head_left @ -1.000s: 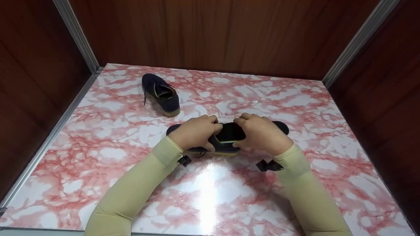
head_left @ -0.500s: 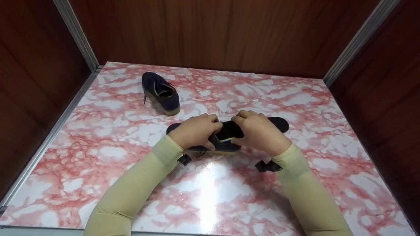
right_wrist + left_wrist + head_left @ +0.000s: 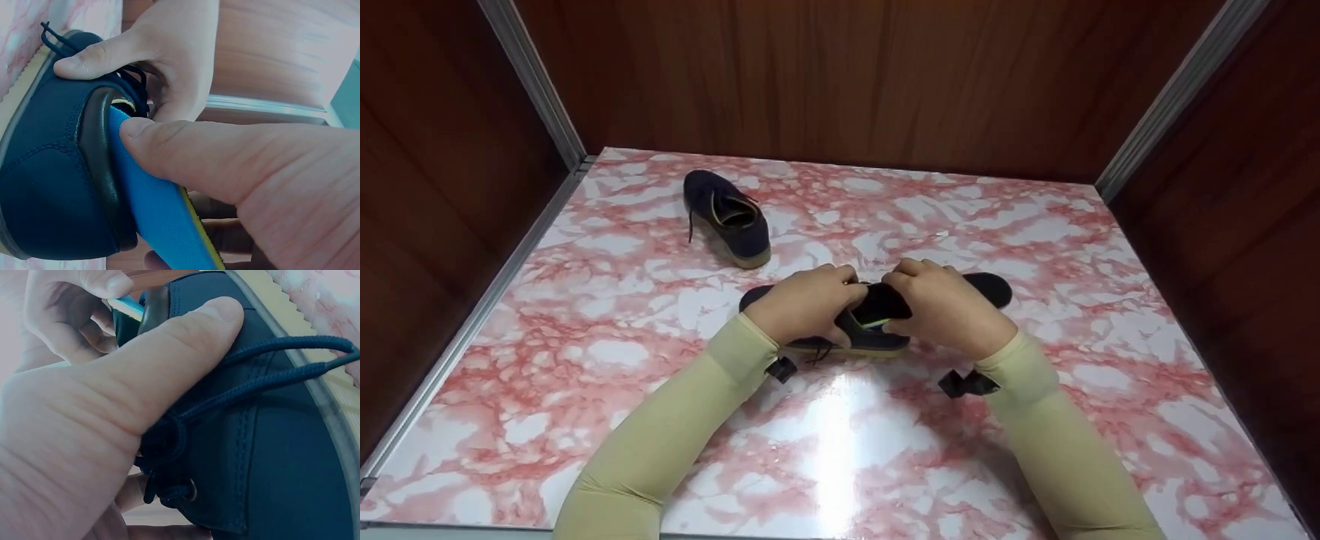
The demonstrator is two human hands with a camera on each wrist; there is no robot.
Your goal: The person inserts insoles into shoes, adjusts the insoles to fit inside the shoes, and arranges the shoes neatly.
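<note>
A dark navy lace-up shoe (image 3: 877, 341) lies on the table with its toe to the left. My left hand (image 3: 808, 306) grips it across the laces, the thumb (image 3: 185, 343) pressed on the near side of the upper. My right hand (image 3: 952, 307) pinches an insole (image 3: 991, 288), black on top, with a blue underside and yellow edge in the right wrist view. The insole's front part slants into the shoe's opening, beside the dark padded collar (image 3: 101, 163). Its rounded rear end sticks out past my right hand. The front tip is hidden inside the shoe.
The matching shoe (image 3: 727, 217) stands upright at the back left, its lace hanging loose. The tabletop (image 3: 607, 420) has a red and white marbled pattern. Dark wood panels (image 3: 840, 82) with metal corner rails enclose it at the back and sides.
My right hand has moved slightly left with the insole, so its rear end has shifted toward the shoe. My left hand and both shoes hold their places.
</note>
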